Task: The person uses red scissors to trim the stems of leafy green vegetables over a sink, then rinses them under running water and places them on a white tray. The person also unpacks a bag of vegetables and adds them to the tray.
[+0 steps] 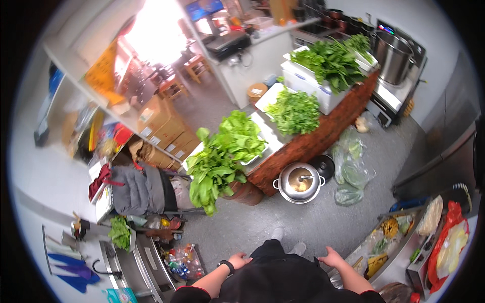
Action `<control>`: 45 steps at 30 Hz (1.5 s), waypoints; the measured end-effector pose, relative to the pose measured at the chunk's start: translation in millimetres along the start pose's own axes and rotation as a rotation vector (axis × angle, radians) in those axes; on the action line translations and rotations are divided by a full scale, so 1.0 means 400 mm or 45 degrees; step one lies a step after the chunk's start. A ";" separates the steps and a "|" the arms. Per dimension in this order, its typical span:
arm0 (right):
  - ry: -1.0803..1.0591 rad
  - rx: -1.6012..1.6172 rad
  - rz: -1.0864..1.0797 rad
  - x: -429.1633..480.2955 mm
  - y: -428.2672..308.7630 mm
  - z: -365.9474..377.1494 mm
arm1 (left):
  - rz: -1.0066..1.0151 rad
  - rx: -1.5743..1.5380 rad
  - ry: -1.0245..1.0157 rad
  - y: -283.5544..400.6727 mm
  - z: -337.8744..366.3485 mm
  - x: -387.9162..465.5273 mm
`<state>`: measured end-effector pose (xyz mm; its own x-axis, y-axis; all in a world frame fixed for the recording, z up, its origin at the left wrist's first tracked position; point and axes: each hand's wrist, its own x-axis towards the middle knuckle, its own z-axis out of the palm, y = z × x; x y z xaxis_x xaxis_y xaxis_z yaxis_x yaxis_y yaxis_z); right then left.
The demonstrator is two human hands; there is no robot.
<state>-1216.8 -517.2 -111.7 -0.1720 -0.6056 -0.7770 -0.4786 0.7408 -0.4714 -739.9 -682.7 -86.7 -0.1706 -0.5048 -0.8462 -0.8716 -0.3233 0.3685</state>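
Note:
My left hand (pixel 239 261), with a dark band on the wrist, is low in the view beside the black apron (pixel 273 276). Its fingertips come close to the cloth; I cannot tell whether they touch it. On the apron's other side, my right hand (pixel 330 257) has its thumb apart from its fingers. Nothing shows in either hand. Before me on the floor stands a steel pot with a glass lid (pixel 299 182). Behind it, a wooden-edged counter (pixel 314 146) carries white trays of lettuce (pixel 242 138), dark leafy greens (pixel 212 170) and curly greens (pixel 295 111).
Plastic bags of vegetables (pixel 350 170) lie on the floor right of the pot. A steel sink (pixel 151 261) stands at left, above bagged bottles (pixel 185 261). At right are a food-filled steel unit (pixel 390 242) and a tall stockpot (pixel 392 57) on a cooker. Cardboard boxes (pixel 166 128) are stacked at back left.

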 end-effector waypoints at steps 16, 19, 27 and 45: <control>0.491 0.418 0.300 0.130 0.035 -0.556 | 0.641 0.227 -0.441 1.106 -0.034 0.523; 0.631 0.675 0.434 0.180 0.067 -0.658 | 0.671 0.326 -0.554 1.307 0.057 0.594; 0.642 0.988 0.471 0.604 0.353 -0.781 | 0.597 0.396 -0.593 1.619 0.359 0.882; 0.828 1.459 0.739 1.924 1.191 -1.200 | -0.589 -0.560 -0.065 2.219 1.379 2.165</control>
<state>-1990.5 -769.8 -734.1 -0.6035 0.0660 -0.7947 0.6833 0.5566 -0.4726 -1914.8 -965.5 -704.6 0.1465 -0.1992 -0.9689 -0.5920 -0.8024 0.0754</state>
